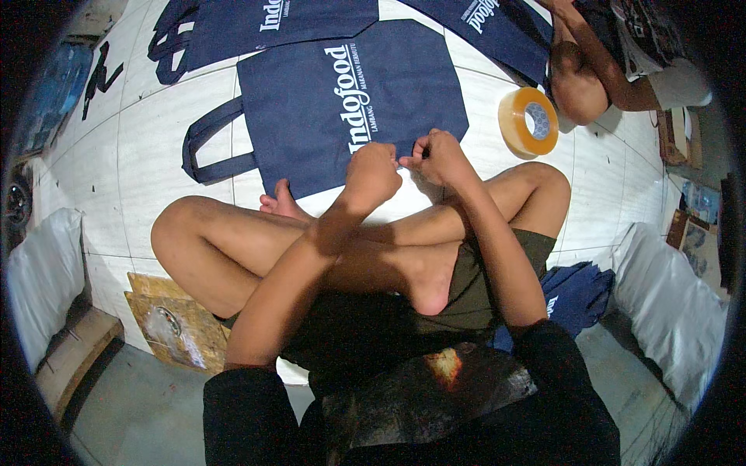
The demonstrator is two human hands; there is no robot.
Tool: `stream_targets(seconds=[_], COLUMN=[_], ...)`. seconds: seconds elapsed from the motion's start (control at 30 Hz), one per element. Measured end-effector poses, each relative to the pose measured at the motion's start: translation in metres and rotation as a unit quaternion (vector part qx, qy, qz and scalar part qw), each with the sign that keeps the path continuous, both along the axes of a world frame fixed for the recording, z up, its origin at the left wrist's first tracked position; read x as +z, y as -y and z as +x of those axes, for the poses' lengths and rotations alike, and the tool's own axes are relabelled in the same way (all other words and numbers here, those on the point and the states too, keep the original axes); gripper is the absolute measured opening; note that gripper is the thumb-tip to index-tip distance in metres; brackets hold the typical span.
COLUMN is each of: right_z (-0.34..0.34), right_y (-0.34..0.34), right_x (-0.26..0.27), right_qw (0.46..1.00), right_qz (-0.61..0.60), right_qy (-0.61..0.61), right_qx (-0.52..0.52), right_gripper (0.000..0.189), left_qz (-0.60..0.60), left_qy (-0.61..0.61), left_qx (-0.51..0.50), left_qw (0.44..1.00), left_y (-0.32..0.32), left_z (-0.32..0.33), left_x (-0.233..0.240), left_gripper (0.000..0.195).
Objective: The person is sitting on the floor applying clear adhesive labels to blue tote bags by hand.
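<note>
A navy fabric tote bag (297,116) lies flat on the white tiles before my crossed legs, its two handles pointing left and white writing printed across its face. Over the bag's near edge, my left hand (375,173) is curled with its fingertips turned towards the right. My right hand (438,158) faces it, thumb and fingers bent into a pinch a short gap away. Whether either hand pinches the cloth or something tiny is too small to tell. Right of the bag rests a roll of packing tape (510,131).
More navy tote bags (233,35) lie beyond. Another person's bent knee (580,96) and arm are at the upper right. Folded navy bags (574,297) sit by my right hip, a worn brown board (175,323) by my left. Pale sacks (664,309) stand at right and left.
</note>
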State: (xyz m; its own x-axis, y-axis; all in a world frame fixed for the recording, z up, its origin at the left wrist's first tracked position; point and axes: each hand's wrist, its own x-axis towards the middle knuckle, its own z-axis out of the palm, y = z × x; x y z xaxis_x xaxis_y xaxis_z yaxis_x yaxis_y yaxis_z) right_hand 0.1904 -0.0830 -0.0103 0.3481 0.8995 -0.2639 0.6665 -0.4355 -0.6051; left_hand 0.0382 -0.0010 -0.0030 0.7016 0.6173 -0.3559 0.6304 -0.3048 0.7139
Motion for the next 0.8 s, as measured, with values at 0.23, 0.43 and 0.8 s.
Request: stream_targets(seconds=[0.23,0.43,0.8], right_z=[0.017,0.006,0.028], right_y=[0.0,0.008,0.002], right_x=[0.007,-0.016,0.005], right_qw=[0.98,0.995,0.956], right_qz=[-0.076,0.08,-0.084], right_qy=[-0.178,0.038,-0.275], right_qx=[-0.045,0.041,-0.056], right_gripper=[0.037,0.035,0.034], left_qz=[-0.114,0.025,-0.077], left_qy=[-0.002,0.013,0.02], left_qx=[0.033,0.011,0.018], left_qw=[0.993,1.0,0.997], left_y=[-0.01,0.0,-0.016], left_z=[-0.001,-0.002,-0.001], left_x=[0.008,-0.006,-0.009], left_gripper=[0.007,0.011,0.018])
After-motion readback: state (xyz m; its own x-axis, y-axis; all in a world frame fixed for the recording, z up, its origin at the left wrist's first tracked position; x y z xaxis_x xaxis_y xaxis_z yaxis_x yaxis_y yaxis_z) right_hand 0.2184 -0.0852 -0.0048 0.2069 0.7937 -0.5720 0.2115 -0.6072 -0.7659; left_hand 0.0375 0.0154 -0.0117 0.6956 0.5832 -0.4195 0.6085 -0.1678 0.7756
